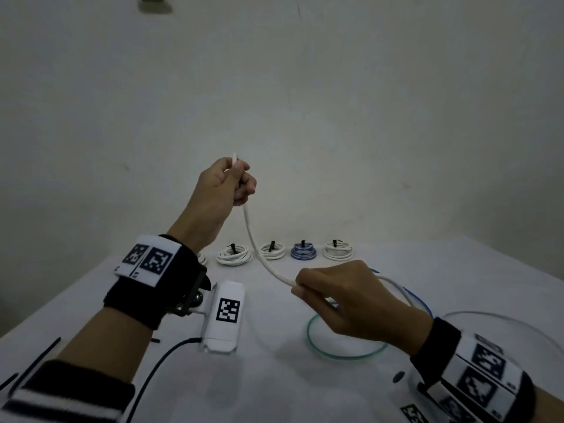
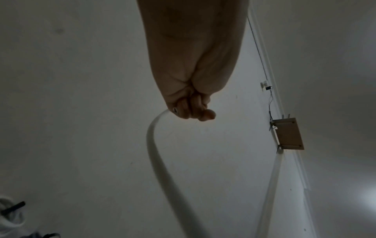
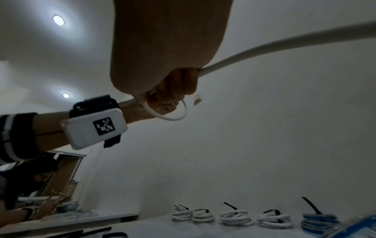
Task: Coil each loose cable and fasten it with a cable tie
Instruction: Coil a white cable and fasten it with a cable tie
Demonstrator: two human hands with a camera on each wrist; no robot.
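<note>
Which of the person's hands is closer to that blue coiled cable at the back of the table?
The right hand. It grips the white cable low over the table, just in front of the blue coil. The left hand holds the cable's end raised high, up and to the coil's left.

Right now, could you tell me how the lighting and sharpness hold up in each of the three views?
Head view: dim, even light, edges bowed by the wide lens; the white cable between the left hand and right hand reads clearly. Left wrist view: murky, the cable close to the lens soft. Right wrist view: two ceiling lights flare, leaving the hand in shadow.
</note>
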